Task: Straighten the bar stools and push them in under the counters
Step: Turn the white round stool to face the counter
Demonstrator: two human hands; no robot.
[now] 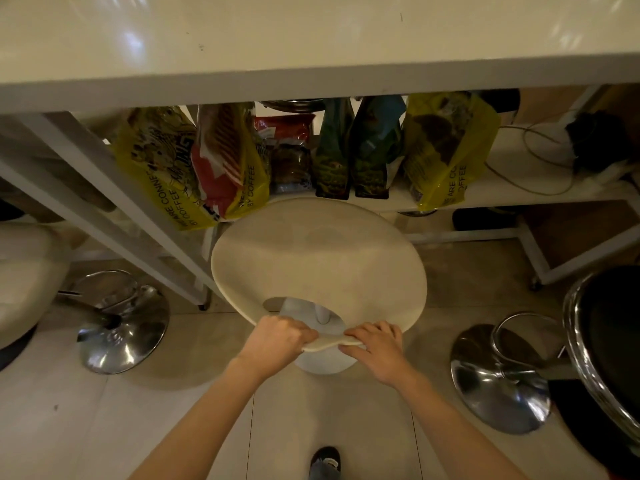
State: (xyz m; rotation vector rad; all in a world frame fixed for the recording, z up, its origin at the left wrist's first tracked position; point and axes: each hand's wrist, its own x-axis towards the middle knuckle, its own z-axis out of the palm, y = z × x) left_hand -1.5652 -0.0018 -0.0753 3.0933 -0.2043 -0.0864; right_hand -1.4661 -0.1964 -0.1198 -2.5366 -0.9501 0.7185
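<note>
Both the left hand (278, 336) and right hand (375, 342) clench the near rim of the cream stool seat (318, 261), whose far edge reaches just beneath the white counter (311, 43) beyond the grip.

Matt cream stool seat (318, 258), glossy counter (311, 39), mirror-polished chrome bases (498, 379)
</note>
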